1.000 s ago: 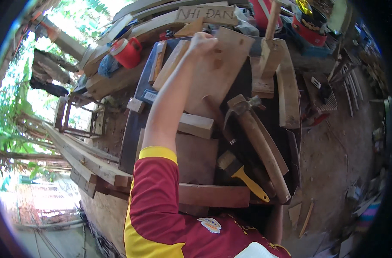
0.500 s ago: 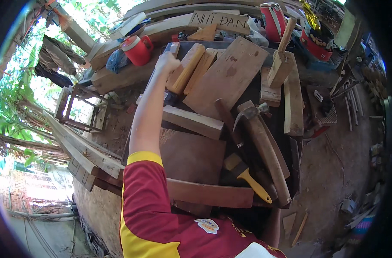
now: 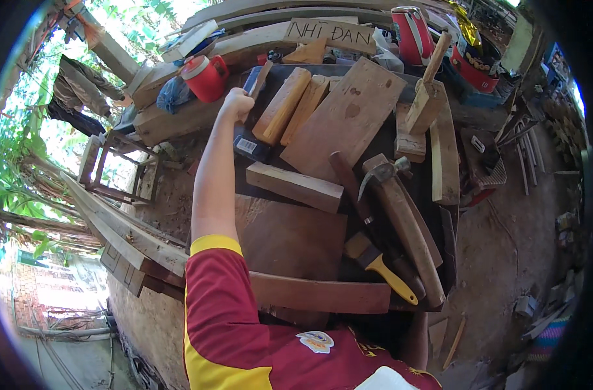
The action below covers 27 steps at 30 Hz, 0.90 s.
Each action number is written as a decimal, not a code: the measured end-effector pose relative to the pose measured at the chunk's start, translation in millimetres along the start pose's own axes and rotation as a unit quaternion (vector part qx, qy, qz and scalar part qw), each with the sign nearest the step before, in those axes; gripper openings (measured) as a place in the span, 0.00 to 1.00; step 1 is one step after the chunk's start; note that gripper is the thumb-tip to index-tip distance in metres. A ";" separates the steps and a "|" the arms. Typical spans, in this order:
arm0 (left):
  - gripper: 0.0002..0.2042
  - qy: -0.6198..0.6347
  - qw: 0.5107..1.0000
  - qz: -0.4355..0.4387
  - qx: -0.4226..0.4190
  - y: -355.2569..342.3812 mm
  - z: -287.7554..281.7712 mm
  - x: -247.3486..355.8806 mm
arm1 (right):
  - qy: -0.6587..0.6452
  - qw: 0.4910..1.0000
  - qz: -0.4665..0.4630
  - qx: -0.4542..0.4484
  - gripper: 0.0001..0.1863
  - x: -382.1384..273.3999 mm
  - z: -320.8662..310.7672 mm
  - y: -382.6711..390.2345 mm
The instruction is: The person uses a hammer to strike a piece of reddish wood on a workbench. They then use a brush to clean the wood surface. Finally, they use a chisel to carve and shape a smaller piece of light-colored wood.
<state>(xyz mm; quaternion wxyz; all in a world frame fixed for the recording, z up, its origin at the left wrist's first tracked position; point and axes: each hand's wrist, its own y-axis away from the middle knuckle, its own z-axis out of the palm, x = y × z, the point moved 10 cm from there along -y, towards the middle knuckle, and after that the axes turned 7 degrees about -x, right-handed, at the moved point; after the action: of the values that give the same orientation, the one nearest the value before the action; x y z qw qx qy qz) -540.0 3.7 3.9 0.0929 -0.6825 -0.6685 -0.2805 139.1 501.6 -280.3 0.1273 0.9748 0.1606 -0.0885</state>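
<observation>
Wooden strip point(image 3: 261, 80) | held in left hand point(image 3: 238, 104) | near blue box point(image 3: 252, 149)

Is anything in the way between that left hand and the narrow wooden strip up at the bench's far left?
Nothing visible: the left hand is closed around the lower part of the narrow wooden strip. The rounded wooden block lies to the right, not between them.

On my table point(image 3: 422, 182), the brush point(image 3: 377, 263) lies left of the hammer point(image 3: 405, 227). The jug point(image 3: 204, 78) stands left of the strip point(image 3: 262, 78) in my left hand point(image 3: 238, 103).
</observation>
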 end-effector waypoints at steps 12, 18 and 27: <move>0.15 -0.174 0.975 0.090 0.103 65.5 1.4 35.8 | -0.088 0.992 -0.037 0.077 0.37 -15.9 -6.1 5.0; 0.28 -0.079 0.987 0.114 0.083 92.2 21.3 50.9 | -0.099 0.992 -0.009 -0.076 0.39 -70.0 -63.5 50.6; 0.23 0.074 0.987 0.088 0.109 71.5 28.7 -1.3 | -0.092 0.980 0.029 -0.176 0.45 -61.8 -48.2 61.1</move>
<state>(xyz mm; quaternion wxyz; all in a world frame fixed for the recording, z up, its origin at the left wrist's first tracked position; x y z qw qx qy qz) -463.5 10.7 -2.7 0.2399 -0.7018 -0.6239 -0.2463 108.3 441.1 -207.7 0.3136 0.9290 0.1329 -0.1448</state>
